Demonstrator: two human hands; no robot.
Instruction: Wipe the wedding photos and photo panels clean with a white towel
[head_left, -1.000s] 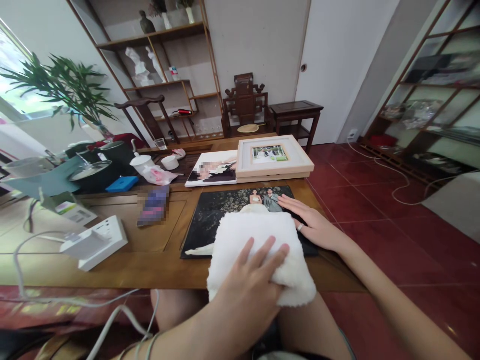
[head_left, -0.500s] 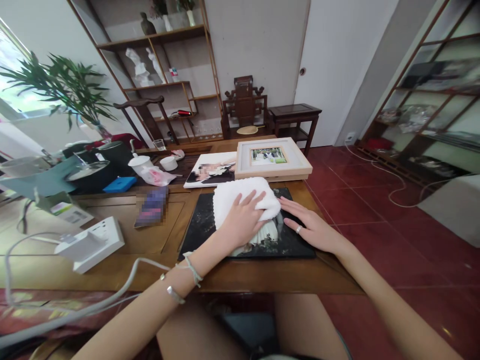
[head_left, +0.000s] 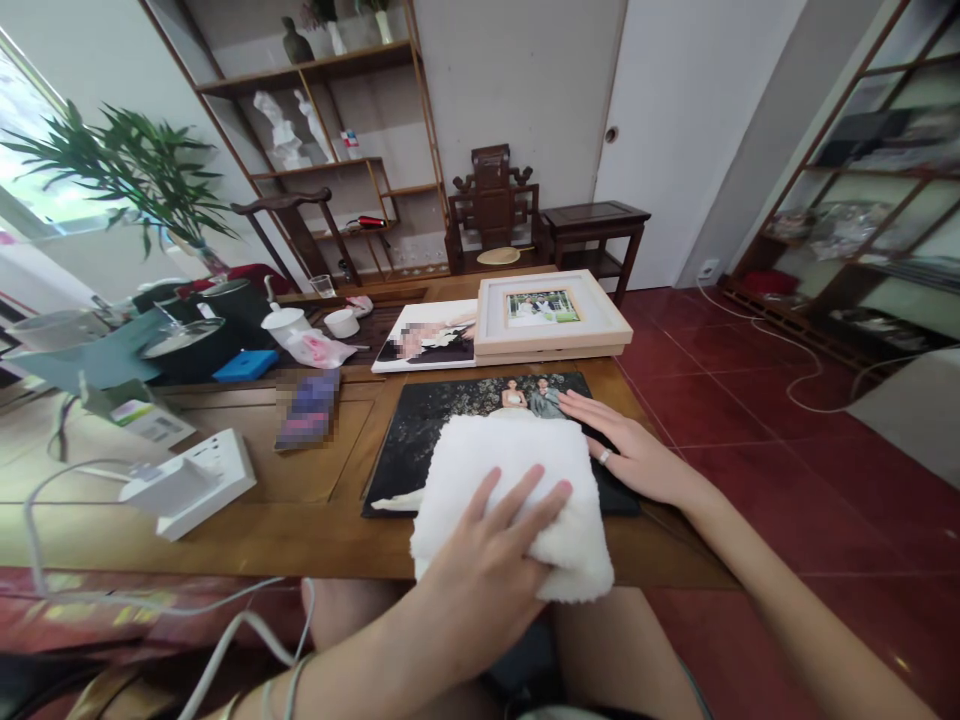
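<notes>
My left hand [head_left: 499, 560] holds a folded white towel [head_left: 517, 470], its fingers spread over the top and the thumb tucked by the near fold. The towel covers the lower middle of a dark photo panel [head_left: 420, 425] and hangs past the table's front edge. Two people in wedding clothes show in the panel's print, above the towel. On the panel's right side lies my right hand [head_left: 637, 450], flat, fingers stretched out and a ring on one of them.
Behind the panel are a light wood picture frame [head_left: 619, 325] and a photo print [head_left: 442, 350]. Leftward stand a white power strip [head_left: 217, 490] with a cable, a blue box [head_left: 245, 366], a small carton [head_left: 154, 420] and a white cup [head_left: 342, 323].
My left hand has drawn the towel toward me, from the panel's middle to over the front edge, uncovering the printed couple. My right hand stays on the panel's right side.
</notes>
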